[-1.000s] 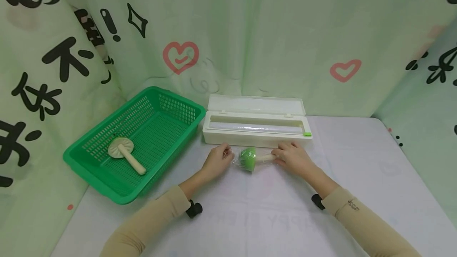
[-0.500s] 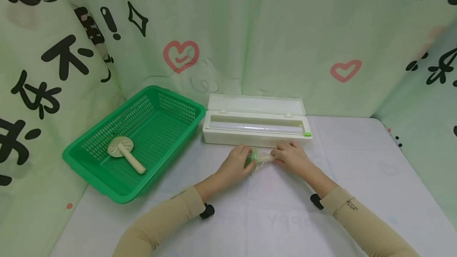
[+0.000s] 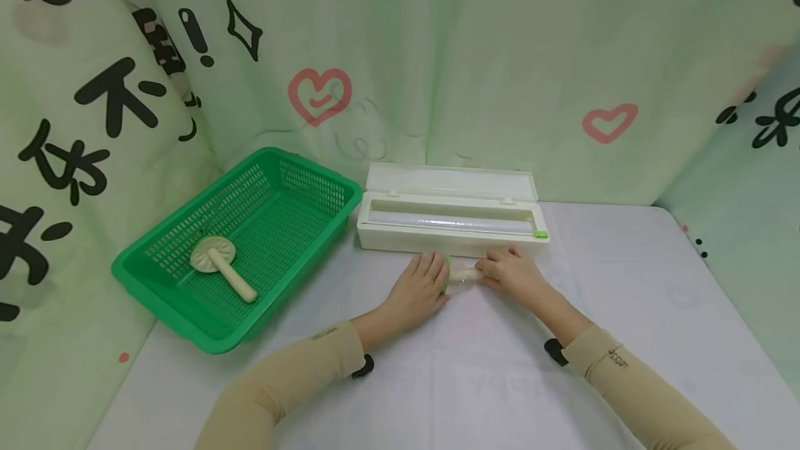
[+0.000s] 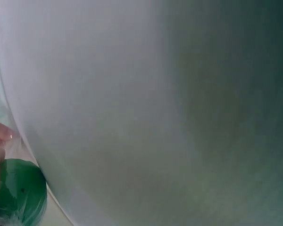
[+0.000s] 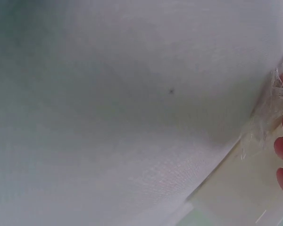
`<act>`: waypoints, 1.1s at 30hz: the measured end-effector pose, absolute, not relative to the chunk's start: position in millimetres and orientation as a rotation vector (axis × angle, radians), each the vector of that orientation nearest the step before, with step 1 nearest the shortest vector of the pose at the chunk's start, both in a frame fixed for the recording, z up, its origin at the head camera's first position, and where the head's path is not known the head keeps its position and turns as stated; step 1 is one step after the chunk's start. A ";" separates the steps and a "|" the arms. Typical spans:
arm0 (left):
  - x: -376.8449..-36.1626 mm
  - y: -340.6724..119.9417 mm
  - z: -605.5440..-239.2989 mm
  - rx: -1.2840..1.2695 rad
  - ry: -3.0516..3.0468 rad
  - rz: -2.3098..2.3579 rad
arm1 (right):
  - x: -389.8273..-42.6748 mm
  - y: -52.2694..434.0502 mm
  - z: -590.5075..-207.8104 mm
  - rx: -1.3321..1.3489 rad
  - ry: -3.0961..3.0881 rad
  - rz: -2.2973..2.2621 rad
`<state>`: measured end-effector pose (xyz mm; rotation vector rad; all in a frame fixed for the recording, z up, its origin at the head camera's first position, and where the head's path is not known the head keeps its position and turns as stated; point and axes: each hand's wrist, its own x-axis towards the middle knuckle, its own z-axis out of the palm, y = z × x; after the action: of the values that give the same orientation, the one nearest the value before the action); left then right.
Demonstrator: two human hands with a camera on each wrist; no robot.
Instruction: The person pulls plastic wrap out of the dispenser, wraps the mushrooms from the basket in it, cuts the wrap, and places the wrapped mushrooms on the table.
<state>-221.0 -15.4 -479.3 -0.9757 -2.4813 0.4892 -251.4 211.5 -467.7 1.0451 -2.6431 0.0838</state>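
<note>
A toy mushroom [image 3: 461, 274] with a green cap and pale stem lies on its side, wrapped in clear plastic film. My left hand [image 3: 417, 290] holds the cap end, its fingers laid over the cap and hiding most of it. In the left wrist view the green cap [image 4: 21, 192] shows through wrinkled film. At the stem end, my right hand [image 3: 509, 276] pinches the stem and the film around it. Loose, crumpled film [image 5: 264, 125] bunches by the fingertips in the right wrist view.
Just behind the hands stands a white film dispenser box [image 3: 431, 237], lid up, with a roll of film [image 3: 450, 221] inside. A green basket [image 3: 312, 266] at the left holds a second mushroom [image 3: 232, 280]. A white cloth covers the table [image 3: 475, 380].
My left hand has moved right, from the film beyond the cap onto the cap itself, covering it. The right hand stays at the stem end.
</note>
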 end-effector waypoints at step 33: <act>-222.7 -25.9 -479.6 -0.918 -2.479 0.411 | -212.2 233.3 -451.3 0.766 -3.128 0.203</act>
<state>-222.7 -25.9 -479.6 -0.9181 -2.4786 0.4110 -212.2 233.3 -451.3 0.7656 -3.1279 0.2027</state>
